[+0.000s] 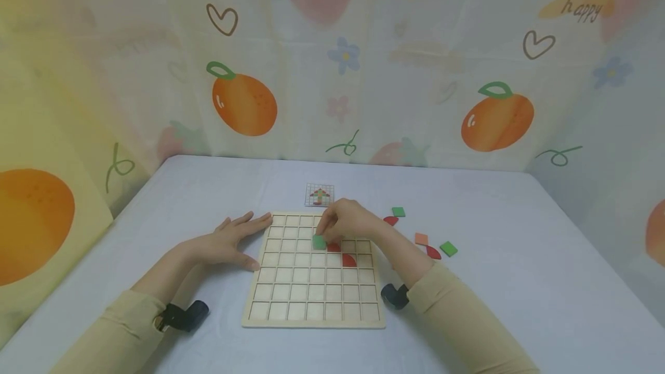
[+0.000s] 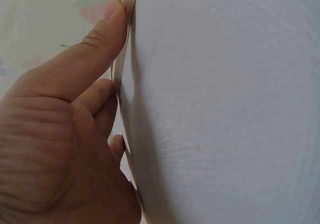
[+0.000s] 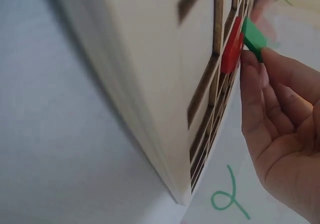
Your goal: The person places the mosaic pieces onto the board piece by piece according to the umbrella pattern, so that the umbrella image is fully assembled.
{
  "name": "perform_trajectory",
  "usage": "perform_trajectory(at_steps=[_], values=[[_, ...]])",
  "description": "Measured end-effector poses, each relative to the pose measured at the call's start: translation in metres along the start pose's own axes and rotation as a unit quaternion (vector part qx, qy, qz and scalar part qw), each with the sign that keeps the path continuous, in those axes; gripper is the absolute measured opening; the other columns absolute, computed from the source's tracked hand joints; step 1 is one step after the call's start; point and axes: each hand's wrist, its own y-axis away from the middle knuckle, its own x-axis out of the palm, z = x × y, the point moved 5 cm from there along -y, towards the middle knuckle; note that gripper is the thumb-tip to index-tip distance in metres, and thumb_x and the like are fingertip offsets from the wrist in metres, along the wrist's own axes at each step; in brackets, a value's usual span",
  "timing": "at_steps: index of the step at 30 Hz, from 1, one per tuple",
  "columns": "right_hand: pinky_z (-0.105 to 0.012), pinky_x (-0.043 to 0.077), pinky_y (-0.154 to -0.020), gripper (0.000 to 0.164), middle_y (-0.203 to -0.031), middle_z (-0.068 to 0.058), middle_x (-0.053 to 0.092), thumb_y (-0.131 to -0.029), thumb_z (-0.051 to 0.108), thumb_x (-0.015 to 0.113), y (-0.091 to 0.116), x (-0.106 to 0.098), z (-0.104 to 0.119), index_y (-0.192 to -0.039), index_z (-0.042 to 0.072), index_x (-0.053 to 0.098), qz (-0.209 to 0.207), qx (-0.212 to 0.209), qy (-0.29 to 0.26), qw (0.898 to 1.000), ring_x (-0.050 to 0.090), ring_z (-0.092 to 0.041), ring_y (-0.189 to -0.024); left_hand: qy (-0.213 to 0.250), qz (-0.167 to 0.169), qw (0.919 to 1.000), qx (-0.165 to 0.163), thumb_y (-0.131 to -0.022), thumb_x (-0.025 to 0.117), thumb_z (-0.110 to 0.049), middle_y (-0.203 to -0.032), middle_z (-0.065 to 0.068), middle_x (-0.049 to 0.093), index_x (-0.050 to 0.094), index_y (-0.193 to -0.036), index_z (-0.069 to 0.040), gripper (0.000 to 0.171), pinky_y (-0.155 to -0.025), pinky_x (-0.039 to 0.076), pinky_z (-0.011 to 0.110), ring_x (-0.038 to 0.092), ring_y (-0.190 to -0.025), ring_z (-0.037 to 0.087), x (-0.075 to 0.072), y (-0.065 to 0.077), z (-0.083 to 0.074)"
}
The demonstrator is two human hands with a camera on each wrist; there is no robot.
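Observation:
A pale wooden grid board (image 1: 298, 293) lies flat on the white table. Between thumb and fingertips, my right hand (image 1: 347, 221) pinches a green square tile (image 1: 319, 242) at a cell in the board's upper middle; in the right wrist view the green tile (image 3: 254, 38) is tilted. Just right of it is a red piece (image 1: 333, 247), partly hidden by the hand. One row lower and further right sits a red quarter-round piece (image 1: 350, 260). With spread fingers, my left hand (image 1: 223, 245) touches the board's left edge; its thumb (image 2: 97, 44) presses the side in the left wrist view.
Behind the board lies a small pattern card (image 1: 319, 195). To the right are loose pieces: a green square (image 1: 398, 212), a red piece (image 1: 391, 220), an orange square (image 1: 421, 239), another red piece (image 1: 433, 253) and another green square (image 1: 448, 248). A printed curtain (image 1: 384, 85) hangs behind the table.

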Motion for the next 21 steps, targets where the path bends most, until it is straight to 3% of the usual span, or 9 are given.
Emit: perform_trajectory(at_steps=[21], values=[[-0.023,0.054,-0.072,0.009,-0.082,0.005,0.075,-0.084,0.01,0.074,0.0016,0.002,0.0014,-0.087,0.017,0.078,-0.003,-0.01,0.031,0.999,0.064,-0.01,-0.072,-0.003,0.0,1.0,-0.006,-0.074,0.08,-0.05,-0.167,0.007,0.021,0.024,-0.158,-0.019,0.106,-0.118,-0.006,0.071,0.003,-0.154,0.046,0.0023,-0.0022,0.0044]])
